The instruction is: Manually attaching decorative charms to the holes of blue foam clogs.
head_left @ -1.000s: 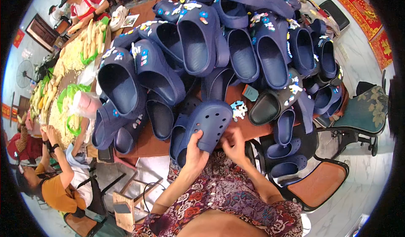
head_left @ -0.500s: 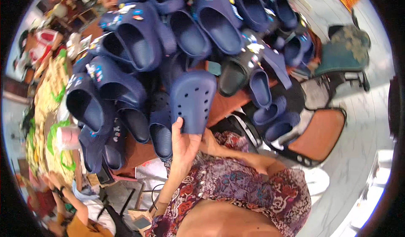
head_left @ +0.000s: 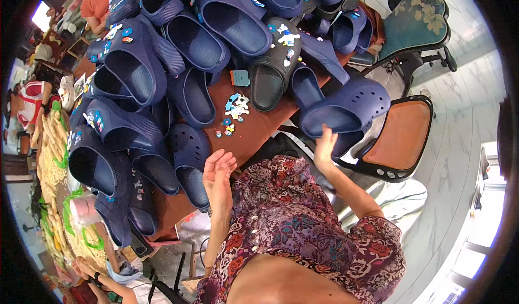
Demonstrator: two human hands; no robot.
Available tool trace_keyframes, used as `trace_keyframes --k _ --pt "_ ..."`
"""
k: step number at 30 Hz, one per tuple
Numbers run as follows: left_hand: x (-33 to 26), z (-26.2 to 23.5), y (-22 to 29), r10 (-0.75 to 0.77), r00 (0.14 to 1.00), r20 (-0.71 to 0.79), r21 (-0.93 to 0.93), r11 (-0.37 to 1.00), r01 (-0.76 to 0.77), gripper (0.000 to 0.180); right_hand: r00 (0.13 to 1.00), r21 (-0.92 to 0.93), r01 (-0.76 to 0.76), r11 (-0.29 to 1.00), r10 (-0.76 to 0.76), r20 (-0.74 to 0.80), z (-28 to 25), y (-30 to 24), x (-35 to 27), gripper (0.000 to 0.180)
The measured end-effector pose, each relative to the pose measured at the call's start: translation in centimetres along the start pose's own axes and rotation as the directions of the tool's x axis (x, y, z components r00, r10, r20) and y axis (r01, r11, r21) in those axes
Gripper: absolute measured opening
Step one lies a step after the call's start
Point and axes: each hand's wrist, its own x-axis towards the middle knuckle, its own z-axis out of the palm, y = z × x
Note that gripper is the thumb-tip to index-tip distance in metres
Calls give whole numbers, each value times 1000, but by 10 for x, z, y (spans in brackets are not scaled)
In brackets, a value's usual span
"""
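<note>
My right hand (head_left: 325,150) grips a navy clog (head_left: 359,101) by its heel edge, off to the right. The clog's holed toe points up and to the right, and no charms show on it. Part of that hand's grip is hidden by the shoe. My left hand (head_left: 218,175) is empty, its fingers stretched out and slightly bent, at the table's near edge. Just beyond it lies a small cluster of colourful shoe charms (head_left: 236,106) on the brown table (head_left: 257,131). A black clog (head_left: 270,68) decorated with charms sits to the right of them.
Many navy clogs (head_left: 135,68) are piled over the table's left and far sides. At the right stand a brown-seated chair (head_left: 399,131) and a green-backed chair (head_left: 416,22). A pink cup (head_left: 85,211) stands on the left. Other people (head_left: 100,4) are at the far left and lower left.
The navy clog has gone from my left hand at the middle to my right hand at the right. My left hand has let go. The charms on the table have come into sight.
</note>
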Motion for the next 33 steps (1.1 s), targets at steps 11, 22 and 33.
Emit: trace_keyframes --k 11,22,33 --pt "8 -28 -26 10 1000 11 301 954 -13 27 974 -577 -190 795 77 -215 -126 77 94 48" --pt "18 -39 -55 29 990 138 389 918 -82 29 928 -797 71 599 -332 -167 -176 93 136 58" --pt "19 -46 -63 13 985 174 463 882 -93 29 900 -678 -10 735 -289 -326 -151 64 153 54"
